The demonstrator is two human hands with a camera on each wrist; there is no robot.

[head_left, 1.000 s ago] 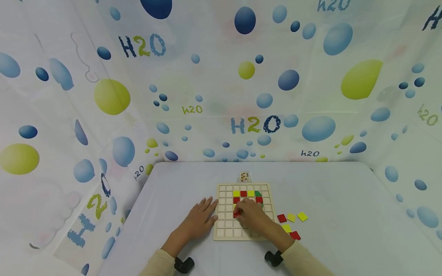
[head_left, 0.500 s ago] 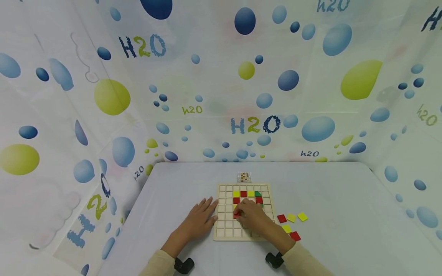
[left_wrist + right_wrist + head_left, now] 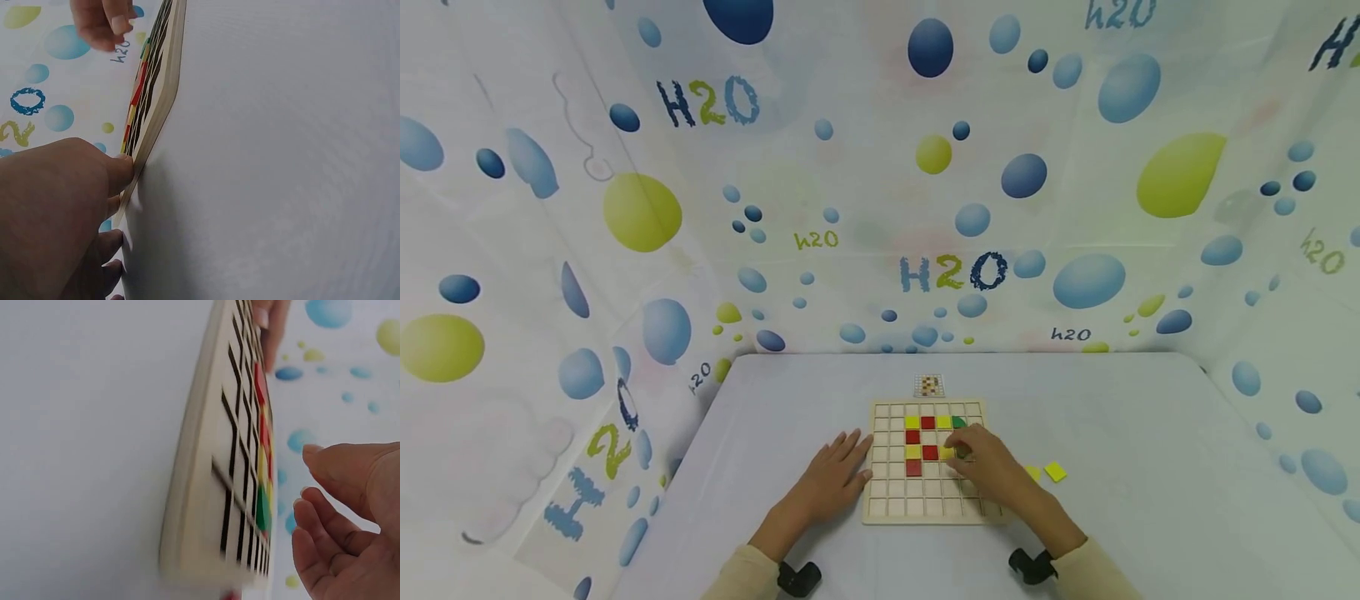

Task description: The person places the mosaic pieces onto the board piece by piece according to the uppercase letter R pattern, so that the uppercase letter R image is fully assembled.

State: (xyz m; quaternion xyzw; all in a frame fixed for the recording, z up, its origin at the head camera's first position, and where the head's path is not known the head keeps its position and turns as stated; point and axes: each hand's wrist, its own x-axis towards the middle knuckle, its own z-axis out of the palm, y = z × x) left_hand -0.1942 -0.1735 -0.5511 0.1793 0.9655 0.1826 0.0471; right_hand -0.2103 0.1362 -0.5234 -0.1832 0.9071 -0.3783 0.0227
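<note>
A wooden grid board (image 3: 887, 505) lies on the white table, with red, yellow and green tiles in its cells. My left hand (image 3: 833, 468) rests palm down beside the board, its fingers extended; in the left wrist view its thumb and fingertips are right at the board's edge. My right hand (image 3: 983, 462) hovers over the board's right side, fingers loosely bent, hiding some tiles. Nothing shows between its thumb and fingers (image 3: 322, 519) in the right wrist view. A red tile (image 3: 913, 468) sits in a cell below a yellow tile (image 3: 913, 452).
A small printed card (image 3: 929, 385) with a coloured grid pattern lies behind the board. Right of the board is a loose yellow tile (image 3: 1056, 472), with another partly behind the right forearm. A patterned backdrop (image 3: 865, 167) stands behind the table.
My right hand has let go of the red tile, which stays in its cell, and has moved right across the board. The forearm now covers several loose tiles. My left hand has stayed still.
</note>
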